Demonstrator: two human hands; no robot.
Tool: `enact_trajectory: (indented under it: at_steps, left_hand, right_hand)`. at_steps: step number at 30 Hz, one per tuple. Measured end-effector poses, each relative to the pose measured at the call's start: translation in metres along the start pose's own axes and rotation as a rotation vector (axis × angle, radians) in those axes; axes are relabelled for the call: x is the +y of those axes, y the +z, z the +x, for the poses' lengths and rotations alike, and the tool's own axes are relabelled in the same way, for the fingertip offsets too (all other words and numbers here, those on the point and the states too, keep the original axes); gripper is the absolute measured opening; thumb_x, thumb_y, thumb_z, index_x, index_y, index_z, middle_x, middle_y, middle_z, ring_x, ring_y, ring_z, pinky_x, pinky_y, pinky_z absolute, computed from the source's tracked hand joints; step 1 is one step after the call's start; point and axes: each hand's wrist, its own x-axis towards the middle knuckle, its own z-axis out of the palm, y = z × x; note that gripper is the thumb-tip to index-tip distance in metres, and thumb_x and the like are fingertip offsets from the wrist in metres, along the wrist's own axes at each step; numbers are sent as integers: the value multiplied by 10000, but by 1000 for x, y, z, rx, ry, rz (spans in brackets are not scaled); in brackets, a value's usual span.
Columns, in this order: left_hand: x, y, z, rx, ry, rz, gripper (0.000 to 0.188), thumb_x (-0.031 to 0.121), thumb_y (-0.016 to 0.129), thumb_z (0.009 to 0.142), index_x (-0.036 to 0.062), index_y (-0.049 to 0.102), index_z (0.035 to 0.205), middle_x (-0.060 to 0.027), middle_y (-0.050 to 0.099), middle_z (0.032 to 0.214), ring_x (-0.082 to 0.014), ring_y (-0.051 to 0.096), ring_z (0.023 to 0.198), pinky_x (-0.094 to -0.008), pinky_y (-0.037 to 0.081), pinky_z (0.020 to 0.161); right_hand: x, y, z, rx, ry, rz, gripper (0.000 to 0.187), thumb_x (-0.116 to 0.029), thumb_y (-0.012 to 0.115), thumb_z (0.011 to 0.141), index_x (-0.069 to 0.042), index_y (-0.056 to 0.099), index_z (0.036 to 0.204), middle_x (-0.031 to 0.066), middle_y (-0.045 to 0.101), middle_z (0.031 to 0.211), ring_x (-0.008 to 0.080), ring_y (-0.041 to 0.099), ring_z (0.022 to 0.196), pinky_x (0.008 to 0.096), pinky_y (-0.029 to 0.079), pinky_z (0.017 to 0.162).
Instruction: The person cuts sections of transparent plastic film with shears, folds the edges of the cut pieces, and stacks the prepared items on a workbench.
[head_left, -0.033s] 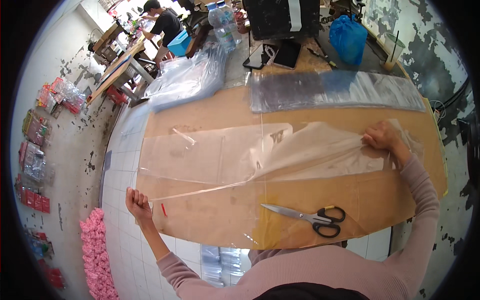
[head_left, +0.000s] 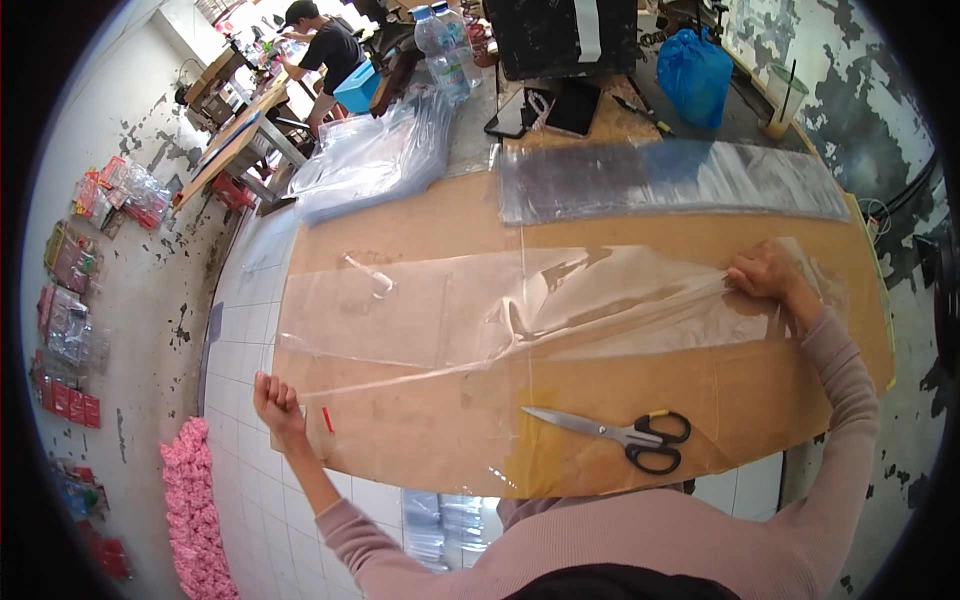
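A long clear plastic sheet [head_left: 410,305] lies across the brown table top [head_left: 430,430]. My left hand [head_left: 279,406], closed in a fist at the table's left edge, holds the end of a narrow, taut edge of this sheet. Toward the right end, my right hand [head_left: 764,270] is closed on a bunched part of the same plastic. Creases run diagonally between the two hands. Nearer to me, scissors [head_left: 612,432] with black handles lie with their blades pointing left. A small red strip [head_left: 328,419] rests close to my left hand.
Behind the sheet lies a flat stack of clear plastic [head_left: 600,185]; a looser plastic pile [head_left: 375,160] sits at the far left. Farther back are phones [head_left: 574,107], water bottles [head_left: 440,50], a blue bag [head_left: 694,80] and a cup [head_left: 782,105]. Another person [head_left: 332,50] sits at the back left.
The creases in the plastic sheet have shifted and drawn into a straighter line between my hands. My left hand has moved very slightly; the right hand keeps its grip in place.
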Motion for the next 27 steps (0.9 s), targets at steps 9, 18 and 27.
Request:
enact_trajectory:
  at_steps: [9, 18, 27]
  left_hand:
    - [9, 43, -2, 51, 50, 852, 231, 216, 496, 892, 62, 449, 727, 31, 295, 471, -94, 261, 369, -234, 253, 346]
    - [-122, 218, -23, -1089, 779, 1724, 591, 420, 616, 762, 55, 439, 1191, -152, 429, 1236, -303, 419, 1136, -448, 327, 942]
    - [-183, 271, -14, -1446, 178, 1570, 515, 441, 701, 666, 116, 510, 1017, -99, 509, 999, -259, 498, 943, -396, 342, 817]
  right_hand:
    - [19, -12, -27, -79, -14, -71, 255, -280, 551, 793, -106, 497, 615, 72, 479, 560, 269, 502, 496, 381, 394, 472]
    - [50, -39, -84, -208, 55, -311, 288, -345, 535, 780, -70, 499, 701, 116, 475, 672, 305, 486, 606, 390, 389, 568]
    - [7, -63, -62, -131, 480, -681, 365, -249, 622, 739, -17, 530, 1005, 181, 488, 1013, 332, 458, 1002, 398, 369, 847]
